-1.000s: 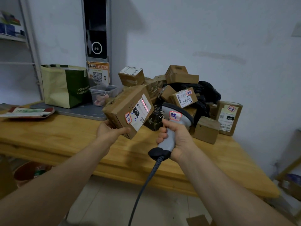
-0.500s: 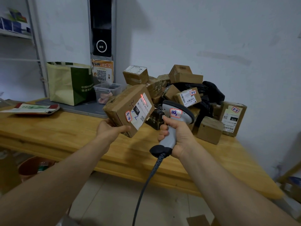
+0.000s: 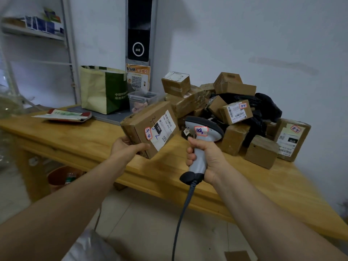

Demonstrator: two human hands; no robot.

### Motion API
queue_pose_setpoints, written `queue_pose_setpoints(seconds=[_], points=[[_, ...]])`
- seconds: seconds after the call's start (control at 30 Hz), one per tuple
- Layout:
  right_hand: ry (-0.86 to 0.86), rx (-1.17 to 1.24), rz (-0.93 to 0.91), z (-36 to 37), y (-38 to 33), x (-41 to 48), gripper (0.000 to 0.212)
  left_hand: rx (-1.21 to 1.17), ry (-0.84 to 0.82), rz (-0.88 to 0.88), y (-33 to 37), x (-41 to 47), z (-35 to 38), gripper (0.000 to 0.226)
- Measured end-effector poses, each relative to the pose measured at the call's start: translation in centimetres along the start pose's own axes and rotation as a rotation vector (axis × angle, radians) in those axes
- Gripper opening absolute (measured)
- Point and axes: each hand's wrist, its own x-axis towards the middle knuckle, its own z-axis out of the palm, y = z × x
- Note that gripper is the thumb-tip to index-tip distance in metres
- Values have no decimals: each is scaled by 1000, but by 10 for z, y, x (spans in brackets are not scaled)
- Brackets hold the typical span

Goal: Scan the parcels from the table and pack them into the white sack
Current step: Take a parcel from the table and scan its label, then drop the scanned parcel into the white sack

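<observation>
My left hand (image 3: 128, 147) grips the lower left corner of a brown cardboard parcel (image 3: 145, 121), held tilted above the wooden table (image 3: 79, 140) with its white label facing me. My right hand (image 3: 205, 159) grips the handle of a grey barcode scanner (image 3: 203, 132), whose head sits just right of the parcel's label. A pile of brown parcels (image 3: 226, 102) and black bags lies on the table behind. A bit of the white sack (image 3: 90, 247) shows at the bottom edge, below my left arm.
A green and cream bag (image 3: 101, 89), a clear plastic tub (image 3: 141, 100) and a flat red-edged packet (image 3: 67, 115) stand at the table's back left. A brown bin (image 3: 60, 178) sits under the table. A metal shelf (image 3: 37, 32) is on the left wall.
The view has swung left and down, so the white sack's edge now shows. The red scan line seen on the label half a second ago is gone. Both hands keep their holds.
</observation>
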Motion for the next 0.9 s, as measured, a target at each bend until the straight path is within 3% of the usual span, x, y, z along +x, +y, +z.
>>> queue_pose_setpoints(seconds=[0.3,0.57,0.73,0.9], points=[[-177,-361,271,59,105,21,17,-235,367,-288,-56,-33,-161,60],[-253,-563,475,121,215,15,15,-85,721,-463,-151,-89,-297,48],[-291,-643,600,139,254,15,18,76,684,-683,-207,-127,-331,37],[-277,-676,597,140,273,23,15,162,639,-692,-237,-139,-336,44]])
